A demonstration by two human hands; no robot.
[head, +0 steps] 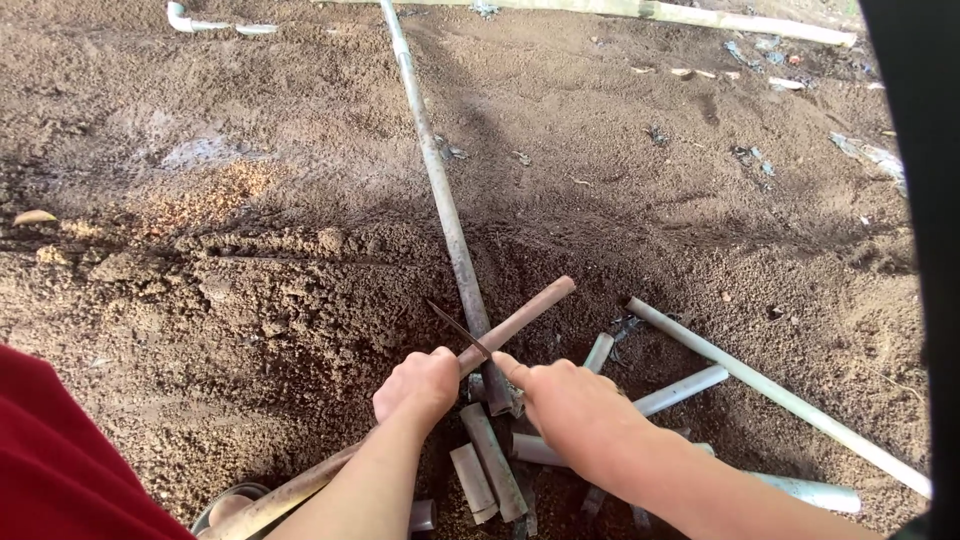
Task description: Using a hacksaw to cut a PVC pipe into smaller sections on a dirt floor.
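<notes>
Loose brown sandy soil [250, 300] fills the ground, w/ scattered debris toward the far right. At centre, the left hand [418, 385] is closed in a fist round a brown, dirt-caked pipe [515, 322] that slants from lower left up to the right, its free end just beside a long grey-white plastic pipe [440, 190] running away up the frame. Right hand [565, 400] is wrapped shut on the handle of a thin dark blade [458, 328], forefinger extended along it; blade tip rests across the brown pipe just above the left fist. Below & around both hands lies a heap of short grey pipe offcuts [490, 465]; another long pale pipe [780, 395] angles off to the right. Red cloth [60, 460] shows at lower left.
</notes>
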